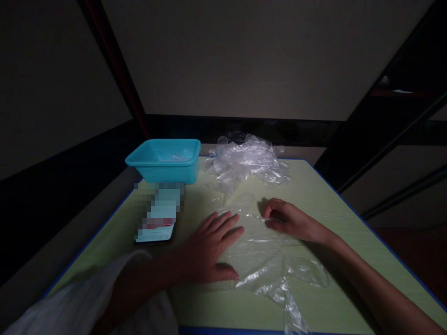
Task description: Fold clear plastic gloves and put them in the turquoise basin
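Note:
A clear disposable plastic glove (258,246) lies spread on the table, with its finger parts reaching towards the front edge and the right. My left hand (214,249) rests flat on its left side, fingers stretched out and apart. At the upper right edge of the glove, my right hand (288,218) is curled, thumb and forefinger pinching the thin film. Behind both hands is a crumpled heap of clear plastic gloves (247,160), some of them trailing towards the middle.
A turquoise plastic basket (171,174) stands at the back left, with a bit of clear plastic inside. In front of it lies a phone (159,232) with a lit screen, partly pixelated. The light green table (335,223) has blue edges and meets a wall behind.

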{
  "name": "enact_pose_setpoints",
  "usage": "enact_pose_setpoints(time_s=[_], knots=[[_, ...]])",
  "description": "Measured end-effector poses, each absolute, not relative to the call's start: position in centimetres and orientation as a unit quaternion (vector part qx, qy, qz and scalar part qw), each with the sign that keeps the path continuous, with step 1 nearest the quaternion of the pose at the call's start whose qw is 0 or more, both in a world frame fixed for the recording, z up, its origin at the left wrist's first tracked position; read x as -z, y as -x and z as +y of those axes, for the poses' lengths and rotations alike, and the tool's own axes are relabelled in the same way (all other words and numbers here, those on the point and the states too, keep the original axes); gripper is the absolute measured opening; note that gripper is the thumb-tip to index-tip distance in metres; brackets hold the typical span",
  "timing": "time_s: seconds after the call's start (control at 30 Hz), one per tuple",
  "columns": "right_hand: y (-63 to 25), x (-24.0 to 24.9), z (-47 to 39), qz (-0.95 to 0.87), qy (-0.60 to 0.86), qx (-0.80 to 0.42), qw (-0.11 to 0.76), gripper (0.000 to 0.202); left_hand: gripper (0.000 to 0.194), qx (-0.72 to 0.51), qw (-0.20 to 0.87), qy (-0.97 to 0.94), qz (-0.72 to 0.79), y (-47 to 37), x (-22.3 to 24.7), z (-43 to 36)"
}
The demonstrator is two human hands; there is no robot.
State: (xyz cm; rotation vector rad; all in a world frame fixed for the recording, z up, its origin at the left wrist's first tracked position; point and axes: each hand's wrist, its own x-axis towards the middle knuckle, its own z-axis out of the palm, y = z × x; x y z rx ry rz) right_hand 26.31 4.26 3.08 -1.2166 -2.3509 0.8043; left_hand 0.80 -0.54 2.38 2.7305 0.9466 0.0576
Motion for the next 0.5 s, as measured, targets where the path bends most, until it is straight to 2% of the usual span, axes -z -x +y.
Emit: enact_pose_setpoints(time_s=[0.13, 0.23, 0.3, 0.5], knots=[[-26.9, -3.8, 4.0, -0.823, 0.431, -0.332, 0.162, 0.008, 0.08, -0.031, 0.133, -0.937, 0.322, -0.6, -2.3, -0.6], [-27.3, -4.2, 3.9, -0.828, 0.443, -0.312, 0.147, 0.014, 0.081, -0.026, 0.135, -0.937, 0.321, -0.6, -2.3, -0.6], [-27.4, -4.3, 4.0, -0.85, 0.444, -0.249, 0.133, 0.019, 0.081, -0.025, 0.135, -0.937, 0.322, -0.7, -2.3, -0.6], [-27.9, -4.8, 4.2, -0.93, 0.343, 0.076, 0.106, 0.018, 0.082, -0.016, 0.136, -0.934, 0.33, -0.8, -2.4, -0.5]])
